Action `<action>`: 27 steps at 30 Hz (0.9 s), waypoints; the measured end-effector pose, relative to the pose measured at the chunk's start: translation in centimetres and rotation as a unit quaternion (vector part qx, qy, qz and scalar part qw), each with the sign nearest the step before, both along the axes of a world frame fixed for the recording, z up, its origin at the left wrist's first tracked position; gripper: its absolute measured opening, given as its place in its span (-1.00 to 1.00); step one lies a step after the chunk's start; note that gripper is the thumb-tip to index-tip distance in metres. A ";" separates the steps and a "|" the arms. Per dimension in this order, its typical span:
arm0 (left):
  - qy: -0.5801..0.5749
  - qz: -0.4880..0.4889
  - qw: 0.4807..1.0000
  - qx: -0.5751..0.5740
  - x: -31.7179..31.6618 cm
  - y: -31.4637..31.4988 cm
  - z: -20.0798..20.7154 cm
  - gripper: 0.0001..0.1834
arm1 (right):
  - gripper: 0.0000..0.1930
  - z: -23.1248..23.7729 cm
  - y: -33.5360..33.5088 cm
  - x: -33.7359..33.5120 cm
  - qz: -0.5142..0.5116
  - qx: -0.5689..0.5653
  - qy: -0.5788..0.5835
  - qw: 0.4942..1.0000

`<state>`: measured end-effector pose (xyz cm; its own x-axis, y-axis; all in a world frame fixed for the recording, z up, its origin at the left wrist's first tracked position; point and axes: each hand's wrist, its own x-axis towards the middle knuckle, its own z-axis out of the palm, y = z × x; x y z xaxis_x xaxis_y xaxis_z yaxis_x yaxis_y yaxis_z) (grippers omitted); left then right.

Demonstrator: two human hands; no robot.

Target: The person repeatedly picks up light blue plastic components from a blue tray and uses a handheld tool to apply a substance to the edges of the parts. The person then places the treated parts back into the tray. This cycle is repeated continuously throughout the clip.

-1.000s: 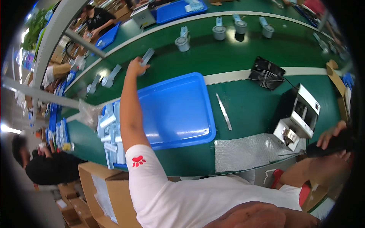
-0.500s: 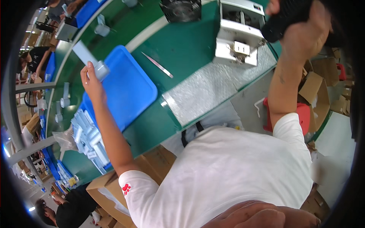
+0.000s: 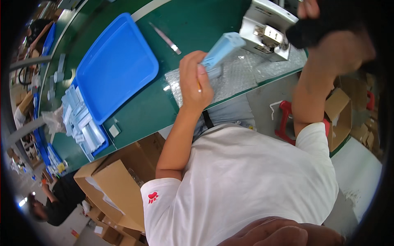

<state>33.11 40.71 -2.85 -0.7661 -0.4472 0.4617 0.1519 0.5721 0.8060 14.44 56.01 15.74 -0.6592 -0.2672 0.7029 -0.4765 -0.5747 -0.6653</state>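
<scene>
Okay, left hand [image 3: 195,82] grips the light-blue part [image 3: 223,47], tilted, upper centre of frame; right hand [image 3: 342,51] wraps a blurred black tool [image 3: 308,30], upper right. I'd hold the part low and firm, far end clear of the white machine [image 3: 262,24].

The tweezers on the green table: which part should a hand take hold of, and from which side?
Probably the broader half of the tweezers, pinched across its narrow width from above, coming from the table's near edge: they lie flat on the green table, slender tip pointing away, broad end toward that edge.
</scene>
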 end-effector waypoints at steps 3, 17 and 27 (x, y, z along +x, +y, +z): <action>0.061 -0.002 0.998 -0.028 -0.6 0.4 0.1 -0.75 | -0.38 -1.0 1.5 0.5 0.119 -0.019 -0.052 0.991; 0.055 -0.010 0.998 -0.012 -0.2 -0.2 0.0 -0.70 | -0.27 -2.4 -4.1 1.7 0.105 -0.062 -0.086 0.989; 0.014 -0.001 0.999 -0.032 -0.1 0.8 0.5 -0.65 | -0.20 -2.3 -4.8 4.7 0.126 -0.173 -0.151 0.965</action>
